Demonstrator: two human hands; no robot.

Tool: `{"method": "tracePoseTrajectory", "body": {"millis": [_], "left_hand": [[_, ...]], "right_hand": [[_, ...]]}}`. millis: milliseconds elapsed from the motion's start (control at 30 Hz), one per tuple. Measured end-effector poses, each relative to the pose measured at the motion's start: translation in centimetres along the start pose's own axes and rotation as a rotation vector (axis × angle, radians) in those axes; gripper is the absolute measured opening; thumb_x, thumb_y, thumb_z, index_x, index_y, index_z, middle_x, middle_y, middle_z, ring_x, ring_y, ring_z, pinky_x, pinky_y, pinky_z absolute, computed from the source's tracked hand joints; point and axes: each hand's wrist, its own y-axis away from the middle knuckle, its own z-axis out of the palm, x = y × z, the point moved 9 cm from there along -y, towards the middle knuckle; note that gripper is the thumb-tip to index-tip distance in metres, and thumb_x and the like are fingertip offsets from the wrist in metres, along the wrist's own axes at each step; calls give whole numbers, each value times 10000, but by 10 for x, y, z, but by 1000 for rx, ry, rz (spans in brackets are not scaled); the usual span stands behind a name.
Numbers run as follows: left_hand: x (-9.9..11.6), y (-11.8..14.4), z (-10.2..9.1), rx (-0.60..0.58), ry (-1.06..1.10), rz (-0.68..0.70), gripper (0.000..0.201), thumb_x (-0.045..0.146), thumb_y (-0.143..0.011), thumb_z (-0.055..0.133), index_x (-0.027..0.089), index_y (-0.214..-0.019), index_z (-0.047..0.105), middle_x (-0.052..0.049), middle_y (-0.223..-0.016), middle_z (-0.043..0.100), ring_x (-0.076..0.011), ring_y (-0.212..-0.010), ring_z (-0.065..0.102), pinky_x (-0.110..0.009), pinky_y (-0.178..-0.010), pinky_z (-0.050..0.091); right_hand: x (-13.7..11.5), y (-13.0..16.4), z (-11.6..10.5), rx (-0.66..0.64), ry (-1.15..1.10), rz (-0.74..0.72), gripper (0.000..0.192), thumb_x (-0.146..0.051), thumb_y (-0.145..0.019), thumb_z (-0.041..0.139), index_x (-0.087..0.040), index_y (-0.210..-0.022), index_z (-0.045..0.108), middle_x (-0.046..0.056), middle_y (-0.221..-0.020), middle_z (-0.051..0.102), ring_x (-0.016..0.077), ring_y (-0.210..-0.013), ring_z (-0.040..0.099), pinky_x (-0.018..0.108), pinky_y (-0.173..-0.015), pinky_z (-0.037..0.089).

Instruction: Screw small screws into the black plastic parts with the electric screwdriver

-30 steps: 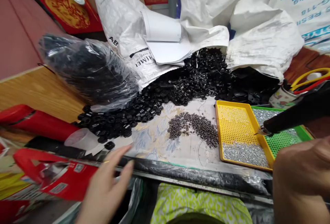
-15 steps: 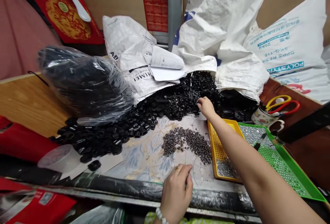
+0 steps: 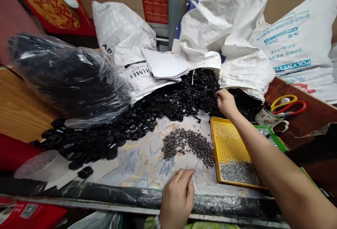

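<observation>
My right hand reaches to the right side of a heap of small black plastic parts, its fingers pinched at the heap's edge. What sits between those fingertips is too small to make out. My left hand, with a ring on one finger, rests at the table's front edge. Its fingers are curled together and hide anything they hold. Just beyond it, small dark metal pieces lie spread in an arc. Under my right forearm is a yellow perforated tray with silvery small pieces at its near end.
Black ring-shaped parts and a clear plastic bag of dark items lie left. White sacks stand behind. Right are a mug with scissors and a partly hidden green tray. A clear plastic bowl sits front left.
My right hand has moved right and slightly back along the black heap. My left hand keeps nearly the same place and pose. The camera view has shifted; my forearm now covers more of the green tray.
</observation>
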Motion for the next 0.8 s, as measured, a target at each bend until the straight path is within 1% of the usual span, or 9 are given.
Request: {"method": "tracePoseTrajectory", "body": {"millis": [67,167,267,367,500,567,667,733,800], "left_hand": [[-1,0,1,-5,-10,-6,306,128,-828,369,199,-1064,551,-77,-911,625,-214,-828,599,-340,-690,474],[-2,0,2,-17,-25,-14,300,142,-835,369,197,-1070,547,-77,-919,621,-216,-831,594,-346,-694,469],[-3,0,3,-34,-32,-26,297,149,-839,363,197,-1066,549,-79,-933,620,-219,-842,592,-354,-707,466],[-3,-1,4,-50,-21,-43,300,157,-842,358,201,-1067,552,-78,-947,620,-221,-860,589,-364,-728,462],[-5,-2,3,-51,40,-75,303,178,-848,358,195,-1069,564,-85,-962,621,-226,-886,584,-374,-757,454],[-9,-2,1,-46,119,-107,286,203,-852,372,193,-1047,580,-89,-971,625,-227,-896,585,-375,-770,452],[-21,-3,-5,-5,359,-248,257,275,-851,426,190,-1021,598,-98,-992,636,-214,-878,597,-357,-780,463],[-28,-3,-9,58,592,-384,276,326,-837,477,187,-1046,591,-101,-1013,637,-193,-868,601,-330,-790,473],[-28,-2,-10,112,823,-472,317,360,-818,523,189,-1080,575,-93,-1020,633,-167,-853,597,-290,-770,479]], "right_hand": [[-2,-1,-10,-1,-15,5,201,-99,-718,415,-158,-802,587,99,-868,572,203,-831,513,304,-775,391],[2,0,-17,-30,-55,40,162,-108,-694,445,-165,-746,587,69,-789,581,180,-745,510,290,-719,387],[17,6,-24,-23,-115,127,121,-150,-696,464,-161,-714,583,43,-699,575,158,-662,490,280,-654,371],[33,15,-30,12,-196,218,131,-210,-722,459,-157,-719,579,26,-648,559,141,-612,462,269,-606,350],[43,23,-36,36,-310,298,69,-226,-670,533,-168,-640,557,-1,-590,520,124,-585,419,264,-585,315],[43,28,-41,47,-397,339,109,-275,-689,536,-170,-658,542,-23,-555,462,105,-540,367,255,-541,287],[27,45,-43,-1,-570,384,184,-350,-723,526,-166,-716,527,-56,-524,375,79,-480,301,236,-474,242],[2,66,-38,-56,-676,386,210,-373,-733,536,-164,-744,530,-54,-545,383,72,-480,310,226,-460,242],[-31,97,-27,-115,-822,406,211,-374,-735,567,-166,-745,534,-46,-581,413,66,-498,337,217,-467,255]]}}
